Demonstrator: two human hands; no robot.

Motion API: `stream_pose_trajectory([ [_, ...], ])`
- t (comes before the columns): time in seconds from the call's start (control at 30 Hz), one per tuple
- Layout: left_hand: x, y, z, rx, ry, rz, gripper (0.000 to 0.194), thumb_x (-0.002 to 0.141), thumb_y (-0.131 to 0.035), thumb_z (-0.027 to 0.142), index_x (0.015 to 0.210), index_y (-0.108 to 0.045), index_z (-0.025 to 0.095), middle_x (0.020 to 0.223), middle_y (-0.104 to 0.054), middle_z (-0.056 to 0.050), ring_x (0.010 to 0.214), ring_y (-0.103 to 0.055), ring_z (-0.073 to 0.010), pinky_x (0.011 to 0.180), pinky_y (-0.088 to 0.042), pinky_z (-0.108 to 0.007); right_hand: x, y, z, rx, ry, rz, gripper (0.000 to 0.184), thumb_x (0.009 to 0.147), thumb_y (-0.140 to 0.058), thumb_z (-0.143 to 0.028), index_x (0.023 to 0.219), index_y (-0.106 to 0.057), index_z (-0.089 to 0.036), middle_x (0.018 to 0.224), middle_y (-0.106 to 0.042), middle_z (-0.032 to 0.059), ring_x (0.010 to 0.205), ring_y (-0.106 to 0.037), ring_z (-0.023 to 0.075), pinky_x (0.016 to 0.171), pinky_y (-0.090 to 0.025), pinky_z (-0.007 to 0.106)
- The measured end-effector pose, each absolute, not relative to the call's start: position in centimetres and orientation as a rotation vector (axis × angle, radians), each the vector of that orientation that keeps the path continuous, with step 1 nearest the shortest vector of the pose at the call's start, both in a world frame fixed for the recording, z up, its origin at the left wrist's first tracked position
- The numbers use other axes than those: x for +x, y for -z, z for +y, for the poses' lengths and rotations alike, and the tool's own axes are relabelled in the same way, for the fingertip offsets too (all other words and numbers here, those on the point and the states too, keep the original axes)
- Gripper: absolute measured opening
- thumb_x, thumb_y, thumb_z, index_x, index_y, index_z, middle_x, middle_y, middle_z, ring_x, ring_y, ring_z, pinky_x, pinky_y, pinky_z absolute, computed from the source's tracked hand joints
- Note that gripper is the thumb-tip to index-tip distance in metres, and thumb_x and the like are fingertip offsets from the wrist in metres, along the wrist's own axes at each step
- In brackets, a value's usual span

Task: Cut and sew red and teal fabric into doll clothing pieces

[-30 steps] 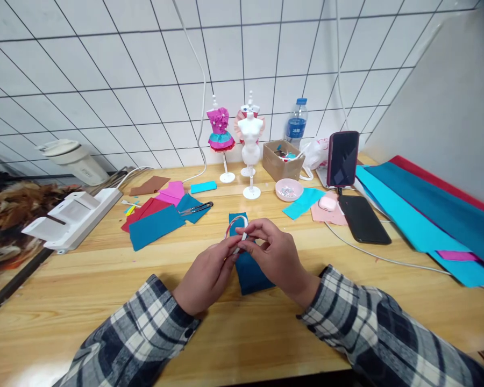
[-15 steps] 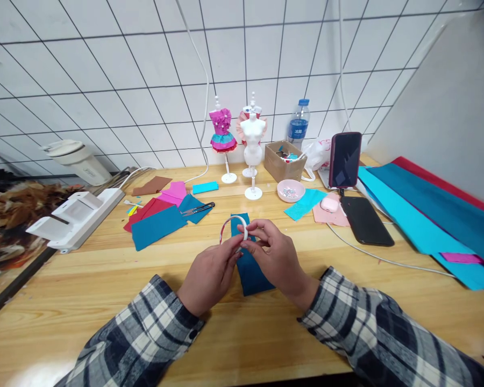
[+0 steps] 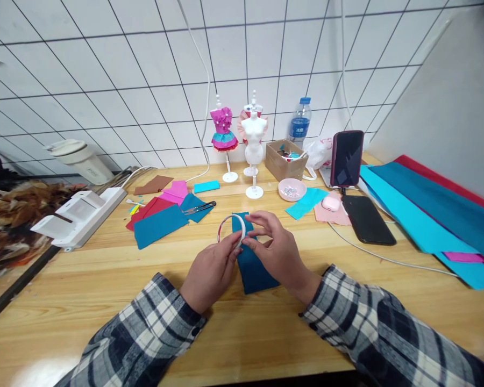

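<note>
A thin white ring with a reddish inner side, seemingly a roll of tape (image 3: 242, 221), stands tilted between my two hands. My left hand (image 3: 210, 271) is closed on its lower part, thumb on top. My right hand (image 3: 280, 252) has its thumb and bent fingers at the ring's right edge, the index finger slightly raised; part of this contact is hidden. Beneath them a dark teal fabric strip (image 3: 254, 271) lies on the wooden table (image 3: 165, 328), partly covered by my right hand.
Thread snips (image 3: 201, 208) lie on fabric scraps (image 3: 159, 223) to the left. Behind are a bare mannequin (image 3: 254, 140), a dressed mannequin (image 3: 223, 129), a pink bowl (image 3: 292, 189) and a cardboard box (image 3: 282, 164). Phones (image 3: 369, 220), a cable and long fabric sheets (image 3: 423, 215) are on the right.
The ring has turned a little and shows a rounder opening. My right index finger has lifted slightly away from it. My left hand keeps its hold.
</note>
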State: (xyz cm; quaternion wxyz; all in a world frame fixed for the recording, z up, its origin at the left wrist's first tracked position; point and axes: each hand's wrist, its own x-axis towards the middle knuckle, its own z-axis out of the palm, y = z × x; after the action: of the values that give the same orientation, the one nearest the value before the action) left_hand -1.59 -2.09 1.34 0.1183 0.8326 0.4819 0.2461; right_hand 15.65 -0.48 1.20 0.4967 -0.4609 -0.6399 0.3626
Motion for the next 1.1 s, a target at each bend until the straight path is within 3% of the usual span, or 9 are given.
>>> stream_pose_trajectory([
  [0.07,-1.6,-1.3,-2.1,2.457,-0.713,1.422,0.035,0.093,-0.039,0.026,0.128,-0.044,0.022,0.108,-0.069,-0.008,0.092,-0.067,-0.0221,0.077,-0.052,-0.033,15.7,-1.1,-0.5,-1.126,-0.834,-1.607,0.034,0.079,-0.063,-0.027,0.113,-0.055,-0.027,0.112,-0.066,0.0027,0.085,-0.067,0.0161,0.06,-0.055,0.024],
  [0.27,-1.5,-1.9,-2.1,2.376,-0.714,1.412,0.033,0.093,-0.04,0.026,0.126,-0.044,0.021,0.108,-0.068,-0.008,0.091,-0.065,-0.0211,0.078,-0.049,-0.034,15.9,-1.1,-0.6,-1.127,-0.74,-1.676,0.004,0.084,-0.059,-0.027,0.086,-0.06,-0.024,0.1,-0.069,0.0005,0.088,-0.064,0.0169,0.069,-0.052,0.027],
  [0.37,-1.5,-2.4,-2.1,2.306,-0.764,1.388,0.022,0.093,-0.041,0.027,0.11,-0.055,0.023,0.098,-0.07,-0.004,0.09,-0.063,-0.0192,0.079,-0.047,-0.032,16.0,-1.3,-0.5,-1.146,-0.648,-1.74,0.005,0.085,-0.057,-0.026,0.082,-0.058,-0.022,0.086,-0.067,0.0004,0.074,-0.061,0.015,0.063,-0.047,0.025],
  [0.5,-1.5,-2.7,-1.9,2.24,-0.781,1.463,0.018,0.091,-0.046,0.029,0.086,-0.061,0.022,0.076,-0.069,-0.001,0.075,-0.062,-0.0175,0.069,-0.045,-0.029,16.1,-1.5,-0.7,-1.106,-0.493,-1.927,0.011,0.089,-0.052,-0.027,0.081,-0.054,-0.02,0.077,-0.061,0.001,0.074,-0.056,0.0156,0.066,-0.041,0.026],
  [0.7,-1.0,-2.4,-2.1,1.79,-0.925,1.413,0.017,0.086,-0.05,0.034,0.079,-0.055,0.019,0.055,-0.056,0.004,0.049,-0.05,-0.0109,0.049,-0.039,-0.022,16.0,-1.5,-1.3,-1.045,-0.213,-2.14,0.017,0.096,-0.038,-0.024,0.087,-0.052,-0.019,0.081,-0.059,0.0029,0.071,-0.052,0.0145,0.061,-0.035,0.025],
  [0.83,-0.6,-2.6,-2.5,1.544,-0.963,1.268,0.02,0.084,-0.051,0.038,0.079,-0.052,0.018,0.05,-0.048,0.007,0.044,-0.042,-0.0083,0.044,-0.034,-0.019,16.0,-1.6,-1.4,-0.951,-0.089,-2.148,0.018,0.096,-0.036,-0.022,0.088,-0.051,-0.019,0.079,-0.058,0.0026,0.071,-0.052,0.0138,0.059,-0.035,0.025],
  [1.0,-2.6,-2.8,-0.7,1.548,-1.078,1.435,0.019,0.086,-0.047,0.036,0.079,-0.052,0.02,0.045,-0.04,0.009,0.039,-0.034,-0.0086,0.041,-0.028,-0.019,17.0,-2.2,-1.1,-0.876,-0.129,-2.034,0.014,0.094,-0.039,-0.019,0.084,-0.05,-0.02,0.078,-0.057,0.0028,0.074,-0.053,0.0139,0.061,-0.038,0.024],
  [1.1,-5.8,-2.2,1.8,1.925,-0.989,1.695,0.018,0.085,-0.05,0.034,0.085,-0.061,0.02,0.059,-0.06,0.001,0.056,-0.054,-0.0152,0.056,-0.041,-0.026,17.5,-2.5,-0.5,-0.953,-0.538,-1.861,0.011,0.091,-0.046,-0.026,0.083,-0.049,-0.02,0.073,-0.055,0.0006,0.067,-0.053,0.0123,0.059,-0.04,0.024],
])
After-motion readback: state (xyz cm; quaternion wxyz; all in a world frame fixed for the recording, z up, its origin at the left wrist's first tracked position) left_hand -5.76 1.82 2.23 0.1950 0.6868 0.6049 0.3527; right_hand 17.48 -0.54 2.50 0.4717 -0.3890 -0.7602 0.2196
